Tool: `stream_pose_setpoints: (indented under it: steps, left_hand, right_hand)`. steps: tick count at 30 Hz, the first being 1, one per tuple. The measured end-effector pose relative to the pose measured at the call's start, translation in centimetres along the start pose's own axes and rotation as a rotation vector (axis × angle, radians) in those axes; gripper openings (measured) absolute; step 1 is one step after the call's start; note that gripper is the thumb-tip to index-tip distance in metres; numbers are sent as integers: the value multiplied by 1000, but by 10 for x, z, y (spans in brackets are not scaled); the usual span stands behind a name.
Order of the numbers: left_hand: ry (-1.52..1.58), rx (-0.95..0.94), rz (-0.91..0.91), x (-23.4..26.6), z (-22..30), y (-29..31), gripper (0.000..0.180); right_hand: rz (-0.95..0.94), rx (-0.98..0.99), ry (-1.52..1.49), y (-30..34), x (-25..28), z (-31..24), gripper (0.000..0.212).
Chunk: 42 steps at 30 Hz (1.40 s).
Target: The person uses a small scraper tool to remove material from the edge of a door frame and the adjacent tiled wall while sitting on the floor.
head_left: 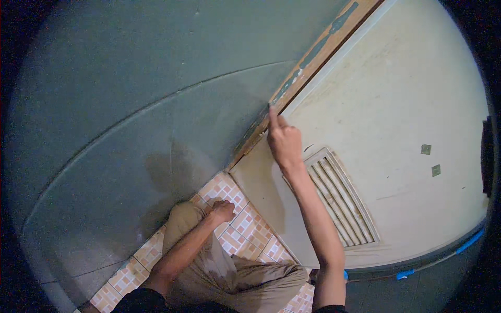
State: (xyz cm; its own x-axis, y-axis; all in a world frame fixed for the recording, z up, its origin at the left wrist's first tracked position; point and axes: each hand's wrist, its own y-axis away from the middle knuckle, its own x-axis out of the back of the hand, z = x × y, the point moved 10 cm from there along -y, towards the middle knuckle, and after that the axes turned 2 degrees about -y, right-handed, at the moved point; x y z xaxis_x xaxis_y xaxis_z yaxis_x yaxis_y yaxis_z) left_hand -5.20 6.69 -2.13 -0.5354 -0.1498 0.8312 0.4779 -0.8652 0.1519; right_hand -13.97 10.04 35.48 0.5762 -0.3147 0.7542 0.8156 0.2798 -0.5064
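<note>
My right hand (285, 142) reaches up to a worn wooden door frame (318, 57). Its index finger is stretched out, the tip at the frame's edge beside the wall. That fingertip looks dark, and the other fingers are curled in; I see nothing held in this hand. Grey-green patches of paint or filler (343, 19) mark the wood above the finger. Lower down, my left hand (223, 211) is closed in a loose fist by my bent knee (185, 214). The inside of that fist is hidden from view.
A grey-green wall (115, 68) with a curved ridge stands on the left. On the right is an off-white door (396, 104) with a slatted vent (342, 201) and two small square marks. Patterned tiles (250, 224) cover the floor, and blue tape (405, 274) sits along a dark curved edge.
</note>
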Motion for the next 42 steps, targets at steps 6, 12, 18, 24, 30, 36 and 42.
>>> stream_pose_setpoints:
  steps: [6, 12, 18, 24, 30, 36, 42]
  left_hand:
    - [28, 24, 54, 3, 0, -1, 39]
    - [25, 69, -101, 10, 5, 4, 40]
    - [24, 99, -32, -3, -9, 1, 38]
    - [20, 70, -50, 13, 7, 8, 39]
    - [17, 29, 4, -18, -12, -11, 40]
    - [36, 40, 1, 8, 5, 1, 39]
    - [20, 13, 39, -5, -6, -4, 39]
  right_hand:
    - [-89, 22, 36, 21, -22, -5, 58]
    - [-113, -14, -16, 1, 2, 3, 56]
    - [-56, 30, 52, 14, -19, -7, 56]
    - [-20, -66, -89, 1, 10, 12, 63]
    - [62, -58, -108, 14, -14, 4, 63]
    - [-9, -76, -19, 6, 7, 19, 58]
    - [-18, -24, -7, 9, -13, -3, 60]
